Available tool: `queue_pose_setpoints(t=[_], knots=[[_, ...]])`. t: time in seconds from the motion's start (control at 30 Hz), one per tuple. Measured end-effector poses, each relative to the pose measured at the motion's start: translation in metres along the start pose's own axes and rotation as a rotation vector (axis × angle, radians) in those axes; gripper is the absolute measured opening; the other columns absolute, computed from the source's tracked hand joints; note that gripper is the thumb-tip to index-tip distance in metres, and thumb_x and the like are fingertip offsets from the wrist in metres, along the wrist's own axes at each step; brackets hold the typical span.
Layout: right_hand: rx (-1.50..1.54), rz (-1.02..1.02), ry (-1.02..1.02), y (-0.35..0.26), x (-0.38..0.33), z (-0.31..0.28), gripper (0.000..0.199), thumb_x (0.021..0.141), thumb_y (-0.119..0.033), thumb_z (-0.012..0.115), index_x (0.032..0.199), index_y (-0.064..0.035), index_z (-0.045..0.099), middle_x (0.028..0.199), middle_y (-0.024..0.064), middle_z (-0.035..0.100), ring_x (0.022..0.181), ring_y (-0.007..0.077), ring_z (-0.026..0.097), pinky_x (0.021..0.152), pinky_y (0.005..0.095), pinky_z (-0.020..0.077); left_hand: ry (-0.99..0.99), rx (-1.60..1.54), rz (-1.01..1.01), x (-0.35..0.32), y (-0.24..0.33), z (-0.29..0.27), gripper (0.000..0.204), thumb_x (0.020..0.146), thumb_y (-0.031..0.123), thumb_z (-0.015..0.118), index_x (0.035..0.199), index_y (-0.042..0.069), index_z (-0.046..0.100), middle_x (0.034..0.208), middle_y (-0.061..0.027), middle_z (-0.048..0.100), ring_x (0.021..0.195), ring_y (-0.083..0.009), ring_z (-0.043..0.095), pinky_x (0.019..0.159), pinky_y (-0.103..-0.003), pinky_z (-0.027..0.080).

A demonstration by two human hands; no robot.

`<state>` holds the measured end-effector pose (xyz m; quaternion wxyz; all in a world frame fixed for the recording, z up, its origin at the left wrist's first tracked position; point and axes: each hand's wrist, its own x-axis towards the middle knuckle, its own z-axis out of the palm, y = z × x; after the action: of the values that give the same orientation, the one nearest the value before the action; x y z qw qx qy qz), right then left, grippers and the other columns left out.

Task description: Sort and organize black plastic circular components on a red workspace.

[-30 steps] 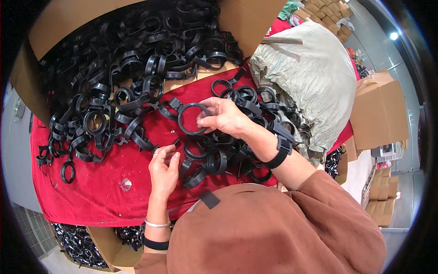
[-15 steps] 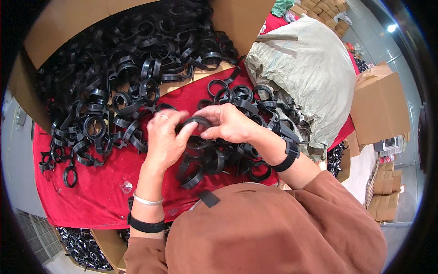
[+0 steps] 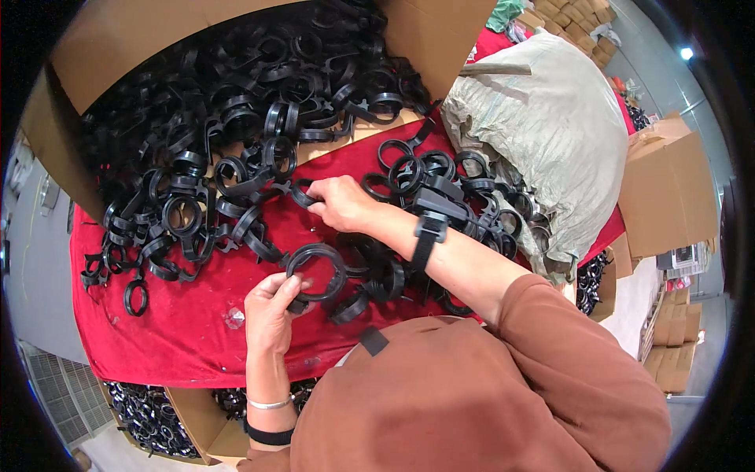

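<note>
My left hand (image 3: 269, 313) pinches a black plastic ring (image 3: 340, 273) between thumb and fingers, holding it tilted above the red cloth near my body. Farther off, my right hand (image 3: 344, 203) is closed on another black ring-shaped part (image 3: 298, 193) at the right edge of the loose heap; its fingertips are partly hidden. Around my hands lie many similar black rings, some with a flat arm. One heap of rings (image 3: 181, 216) spreads to the left, and a second group of rings (image 3: 389, 277) lies beneath and beside my right forearm.
A large cardboard box (image 3: 429, 39) full of black rings lies open toward me at the far left. A big whitish sack (image 3: 543, 134) sits at the right on the red cloth (image 3: 173, 338). Another carton (image 3: 668, 185) stands beyond it. Boxes of parts (image 3: 153, 417) sit below the table's edge.
My hands were together at one ring and have parted. The left has drawn back toward me with a ring; the right has reached left to a part at the heap. The view has shifted slightly.
</note>
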<state>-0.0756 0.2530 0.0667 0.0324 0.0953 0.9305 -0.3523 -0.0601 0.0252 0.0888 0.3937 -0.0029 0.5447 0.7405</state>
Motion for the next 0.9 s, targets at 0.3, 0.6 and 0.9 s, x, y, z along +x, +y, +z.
queue_pose_setpoints(t=[0.3,0.6,0.9], knots=[[-0.392,-0.458,0.255,0.009,-0.063,-0.032,0.014,0.074,-0.003,0.058,0.088,-0.0029,0.060,0.088,0.0099,0.058,0.083,0.0285,0.059,0.068,0.0357,0.0503,0.141,-0.233,0.071,-0.002,-0.007,-0.020,0.010,0.083,0.012,0.064,0.086,0.004,0.059,0.079,-0.0097,0.065,0.073,-0.0175,0.064,0.064,-0.039,0.057],[-0.334,-0.288,0.339,-0.019,-0.126,-0.088,0.019,0.071,-0.008,0.065,0.089,-0.0037,0.060,0.088,0.0117,0.058,0.076,0.0286,0.059,0.064,0.0346,0.0507,0.248,-0.222,0.124,-0.006,0.000,-0.046,0.024,0.089,0.032,0.056,0.090,0.008,0.058,0.084,-0.0039,0.061,0.082,-0.0176,0.061,0.064,-0.043,0.055],[0.143,-0.162,-0.042,-0.084,-0.062,-0.019,0.048,0.077,-0.033,0.065,0.104,0.0051,0.056,0.092,0.0243,0.061,0.090,0.0368,0.060,0.079,0.0431,0.0481,0.295,-0.678,0.166,0.013,-0.014,-0.076,0.031,0.088,0.042,0.053,0.083,0.012,0.058,0.088,-0.0072,0.064,0.080,-0.0179,0.061,0.062,-0.039,0.050]])
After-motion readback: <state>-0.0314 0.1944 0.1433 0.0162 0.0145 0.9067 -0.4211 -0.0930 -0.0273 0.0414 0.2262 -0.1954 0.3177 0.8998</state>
